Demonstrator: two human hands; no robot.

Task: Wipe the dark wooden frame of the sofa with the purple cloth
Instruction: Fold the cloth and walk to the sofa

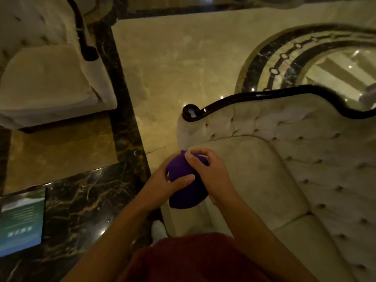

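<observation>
The purple cloth (184, 186) is bunched between both hands above the sofa's near armrest. My left hand (162, 185) grips it from the left, thumb across its front. My right hand (205, 171) curls over its top and right side. The cream tufted sofa (295, 163) fills the right of the view. Its dark wooden frame (264, 96) runs glossy along the top of the back and ends in a scroll (190, 112), well above and beyond the cloth. Neither hand touches the frame.
A second cream armchair (46, 78) with its own dark wooden trim (81, 33) stands at the upper left. Polished marble floor (173, 58) lies between the two seats. A dark marble table top (85, 202) with a sign card (21, 220) is at lower left. A white shoe (158, 231) is by the sofa base.
</observation>
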